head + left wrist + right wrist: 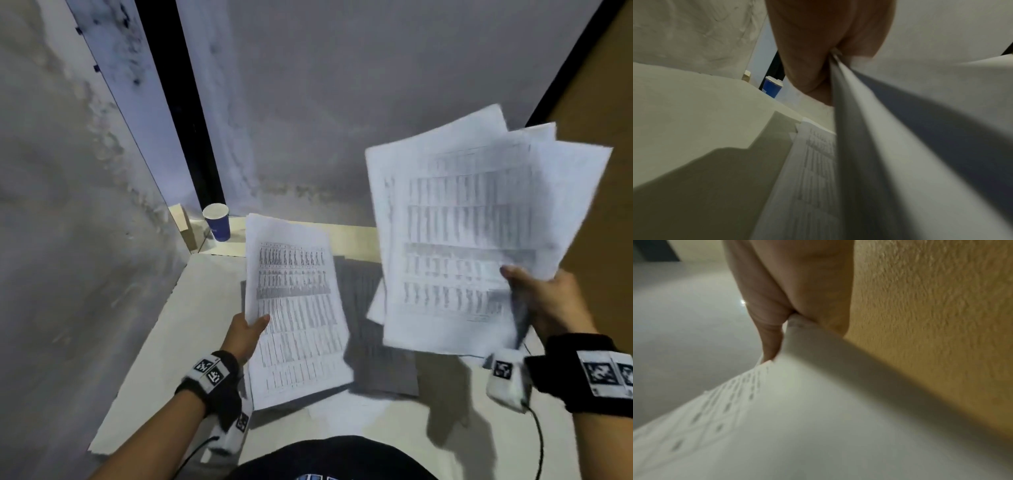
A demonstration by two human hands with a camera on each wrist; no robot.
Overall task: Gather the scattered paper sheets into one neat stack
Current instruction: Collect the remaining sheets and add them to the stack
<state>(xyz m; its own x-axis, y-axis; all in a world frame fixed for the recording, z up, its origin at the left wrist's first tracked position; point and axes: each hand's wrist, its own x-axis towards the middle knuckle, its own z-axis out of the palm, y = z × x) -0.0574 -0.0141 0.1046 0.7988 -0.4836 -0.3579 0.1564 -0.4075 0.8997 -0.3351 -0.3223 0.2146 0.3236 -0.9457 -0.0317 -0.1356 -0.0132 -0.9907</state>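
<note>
Two hands [245,334] [544,301] each grip printed sheets [296,308]; blue cup [216,222] stands behind.

we take this for a plain office or workroom corner, though nothing settles it. we see a pale tabletop [191,308] pushed up against bare grey walls [342,102] that are stained and blotchy near the bottom, with a dark upright strip [185,120] running down the corner and a rough yellowish wall [931,321] on the right. a blue paper cup [217,222] stands at the back beside a small pale block [183,226], and printed sheets of dense tables [294,308] point to desk work.
</note>
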